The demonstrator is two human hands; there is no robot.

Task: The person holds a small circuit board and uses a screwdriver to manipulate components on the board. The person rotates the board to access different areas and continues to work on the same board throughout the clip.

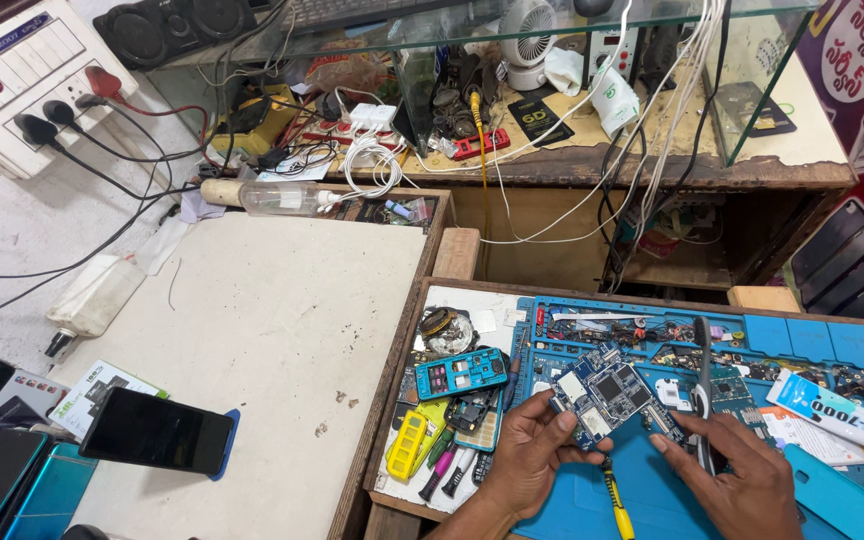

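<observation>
Your left hand (524,455) holds a blue circuit board (607,395) by its lower left corner, thumb on top and fingers curled beneath, so its grip is clenched on the board. The board is lifted slightly and tilted over the blue work mat (652,500), with a dark square chip showing near its middle.

Your right hand (742,480) has its grip closed around the handle of a dark brush (703,385), which stands nearly upright with its head at the top, just to the right of the board. Your right forefinger reaches toward the board's lower right edge.

A yellow-handled screwdriver (614,500) lies on the mat between your two hands. To the right of the brush lies a white glue tube (837,415) on the mat. To the left of the board, in the wooden tray (392,395), there is a blue phone frame (462,372), and below it a small yellow part (408,445) with a few coloured tools beside it.

Further left, on the pale tabletop (272,330), a black phone (157,432) lies face up near the front edge, well apart from your hands. A clear plastic bottle (277,197) lies on its side at the back of that tabletop.
</observation>
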